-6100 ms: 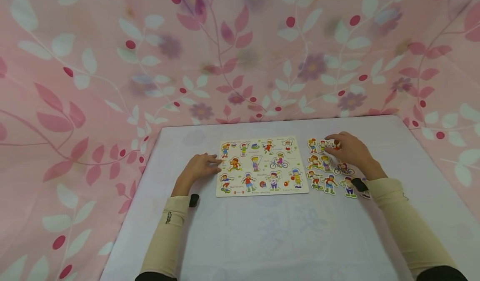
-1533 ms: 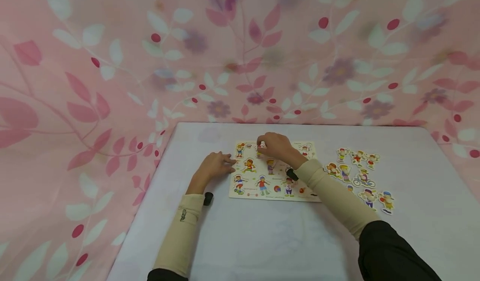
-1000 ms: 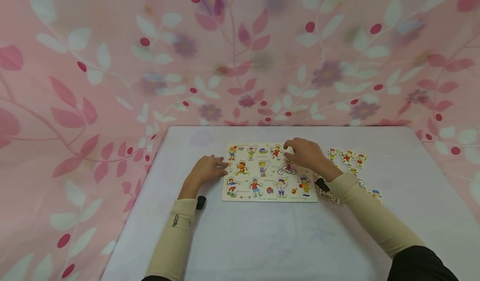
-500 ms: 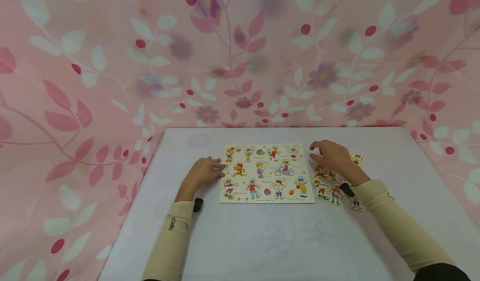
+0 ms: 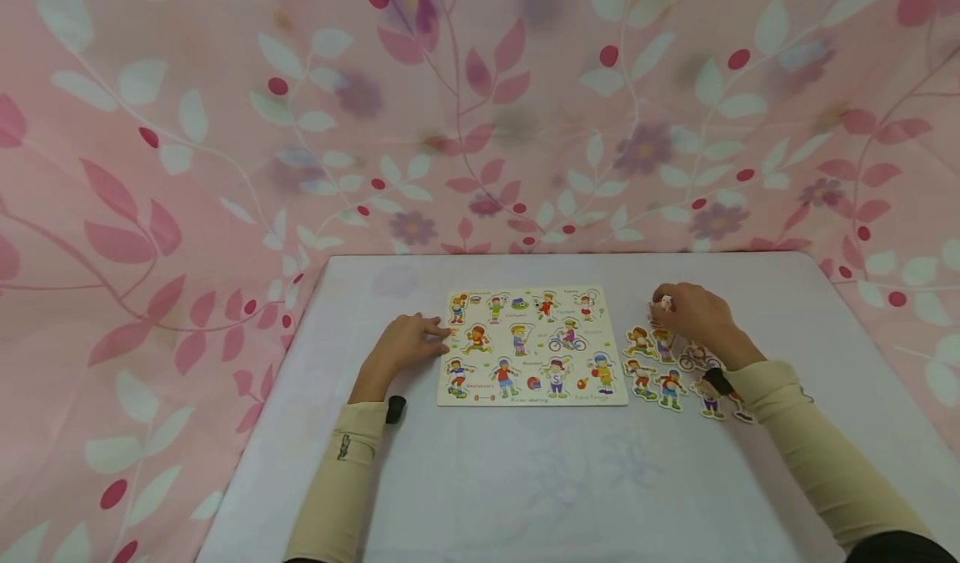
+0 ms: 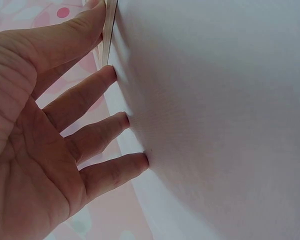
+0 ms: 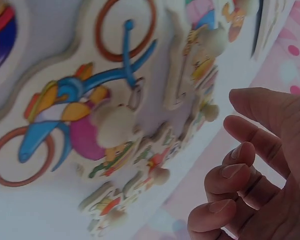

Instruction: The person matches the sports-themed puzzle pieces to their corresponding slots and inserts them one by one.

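Observation:
A flat wooden puzzle board printed with children at sports lies on the white table. My left hand touches its left edge with thumb and index finger; the left wrist view has the other fingers straight, tips on the cloth. Right of the board, loose cut-out pieces with pale knobs lie in rows, among them a cyclist piece. Over their far row hovers my right hand, thumb and index finger apart, nothing between them in the right wrist view. A small knobbed piece lies just beyond those fingertips. The hand hides part of that row.
Nearer loose pieces include a runner, a skateboarder and a roller skater. A pink floral cloth hangs behind the table's far edge. The white tablecloth spreads in front of the board.
My right hand has moved right, from above the board to the loose pieces. The basketball piece seen earlier at their far-left corner is gone from there. My left hand stays at the board's edge.

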`<control>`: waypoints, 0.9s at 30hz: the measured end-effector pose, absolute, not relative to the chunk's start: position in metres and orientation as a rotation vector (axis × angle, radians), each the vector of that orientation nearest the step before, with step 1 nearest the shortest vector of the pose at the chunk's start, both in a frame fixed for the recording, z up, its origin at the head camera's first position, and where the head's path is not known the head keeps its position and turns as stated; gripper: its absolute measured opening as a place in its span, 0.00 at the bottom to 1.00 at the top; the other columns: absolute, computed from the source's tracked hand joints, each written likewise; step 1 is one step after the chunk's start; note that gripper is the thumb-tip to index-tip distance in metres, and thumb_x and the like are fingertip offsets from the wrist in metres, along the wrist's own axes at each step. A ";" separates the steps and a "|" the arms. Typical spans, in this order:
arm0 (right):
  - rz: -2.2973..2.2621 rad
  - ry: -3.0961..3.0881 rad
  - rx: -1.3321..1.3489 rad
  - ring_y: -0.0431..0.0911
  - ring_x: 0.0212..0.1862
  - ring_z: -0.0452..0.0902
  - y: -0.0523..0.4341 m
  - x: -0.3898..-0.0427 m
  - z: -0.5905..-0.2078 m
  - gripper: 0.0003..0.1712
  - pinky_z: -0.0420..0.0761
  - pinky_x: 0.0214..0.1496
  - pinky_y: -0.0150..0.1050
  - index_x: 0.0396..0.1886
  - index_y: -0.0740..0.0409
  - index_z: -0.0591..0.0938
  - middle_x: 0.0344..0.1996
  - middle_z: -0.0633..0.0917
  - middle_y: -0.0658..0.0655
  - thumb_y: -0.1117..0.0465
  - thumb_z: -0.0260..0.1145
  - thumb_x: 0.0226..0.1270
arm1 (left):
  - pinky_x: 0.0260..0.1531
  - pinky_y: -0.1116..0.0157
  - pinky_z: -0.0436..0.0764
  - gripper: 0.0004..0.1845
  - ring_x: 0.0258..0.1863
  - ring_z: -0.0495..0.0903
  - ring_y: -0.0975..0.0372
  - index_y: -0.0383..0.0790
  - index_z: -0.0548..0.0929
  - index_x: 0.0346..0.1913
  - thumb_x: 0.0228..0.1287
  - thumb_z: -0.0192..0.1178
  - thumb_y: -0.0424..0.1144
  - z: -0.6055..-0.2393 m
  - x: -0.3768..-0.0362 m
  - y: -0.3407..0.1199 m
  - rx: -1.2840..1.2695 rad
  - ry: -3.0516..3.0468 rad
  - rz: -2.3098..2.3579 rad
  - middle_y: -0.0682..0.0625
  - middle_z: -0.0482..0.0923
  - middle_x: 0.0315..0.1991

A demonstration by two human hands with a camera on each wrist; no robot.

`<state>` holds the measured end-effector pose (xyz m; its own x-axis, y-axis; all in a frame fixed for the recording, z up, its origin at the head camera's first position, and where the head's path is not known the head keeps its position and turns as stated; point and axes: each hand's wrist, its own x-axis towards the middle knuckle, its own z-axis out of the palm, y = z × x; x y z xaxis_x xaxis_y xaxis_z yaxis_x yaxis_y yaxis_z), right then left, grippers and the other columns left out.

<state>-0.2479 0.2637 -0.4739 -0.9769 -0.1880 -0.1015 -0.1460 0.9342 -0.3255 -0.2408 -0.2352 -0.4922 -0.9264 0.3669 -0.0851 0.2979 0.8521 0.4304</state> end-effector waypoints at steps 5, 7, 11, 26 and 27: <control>-0.480 2.951 -0.238 0.48 0.26 0.73 0.271 -0.245 -0.475 0.19 0.72 0.20 0.41 0.50 0.60 0.82 0.30 0.83 0.57 0.53 0.66 0.66 | 0.67 0.45 0.62 0.20 0.68 0.64 0.39 0.48 0.87 0.54 0.58 0.71 0.47 -0.494 -0.242 -0.236 0.521 2.862 0.622 0.47 0.77 0.61; -0.479 2.950 -0.246 0.49 0.26 0.72 0.272 -0.245 -0.474 0.19 0.71 0.20 0.41 0.49 0.60 0.82 0.29 0.82 0.57 0.52 0.66 0.65 | 0.67 0.45 0.62 0.20 0.68 0.64 0.39 0.48 0.87 0.54 0.58 0.72 0.47 -0.494 -0.242 -0.236 0.522 2.863 0.624 0.47 0.77 0.61; -0.468 2.938 -0.258 0.48 0.26 0.71 0.272 -0.247 -0.475 0.17 0.71 0.20 0.40 0.46 0.60 0.83 0.27 0.82 0.55 0.52 0.66 0.66 | 0.67 0.45 0.62 0.20 0.68 0.64 0.40 0.48 0.87 0.54 0.57 0.72 0.46 -0.494 -0.242 -0.236 0.518 2.860 0.629 0.47 0.77 0.61; -0.459 2.925 -0.255 0.48 0.26 0.72 0.270 -0.256 -0.477 0.14 0.72 0.22 0.40 0.43 0.60 0.82 0.29 0.83 0.56 0.54 0.67 0.66 | 0.67 0.47 0.62 0.20 0.68 0.64 0.42 0.49 0.86 0.54 0.58 0.72 0.47 -0.492 -0.242 -0.234 0.475 2.856 0.607 0.49 0.76 0.62; -0.456 2.930 -0.263 0.48 0.26 0.72 0.270 -0.257 -0.477 0.14 0.72 0.22 0.40 0.43 0.60 0.82 0.29 0.83 0.55 0.55 0.67 0.66 | 0.67 0.48 0.63 0.20 0.68 0.65 0.43 0.50 0.86 0.54 0.58 0.72 0.47 -0.493 -0.242 -0.235 0.467 2.855 0.607 0.49 0.76 0.62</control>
<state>-0.2567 0.2697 -0.4768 -0.9709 -0.1979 -0.1346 -0.1476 0.9379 -0.3141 -0.2422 -0.2346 -0.4928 -0.9333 0.3407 -0.1136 0.2650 0.8669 0.4223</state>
